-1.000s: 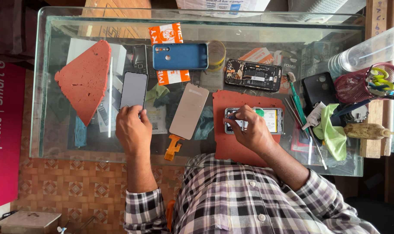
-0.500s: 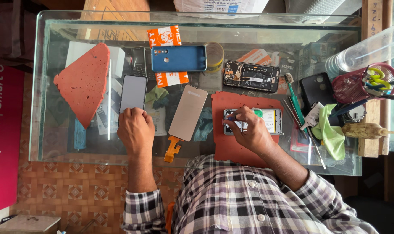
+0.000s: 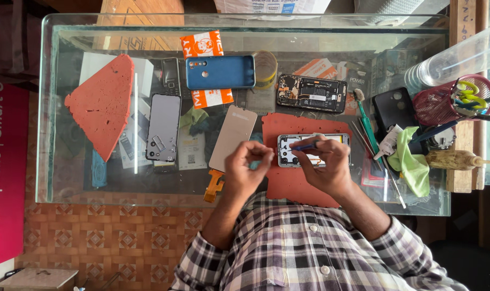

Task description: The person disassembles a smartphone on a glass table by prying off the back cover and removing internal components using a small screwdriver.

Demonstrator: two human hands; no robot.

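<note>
Fingers of the right hand are pinching a thin blue tool over the opened phone on the red mat; left hand is hovering beside it, curled, holding nothing visible; steadying the phone should help.

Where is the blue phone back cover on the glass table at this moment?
In the head view, the blue phone back cover lies at the far middle of the glass table, on an orange and white packet, beside a yellowish tape roll.
</note>
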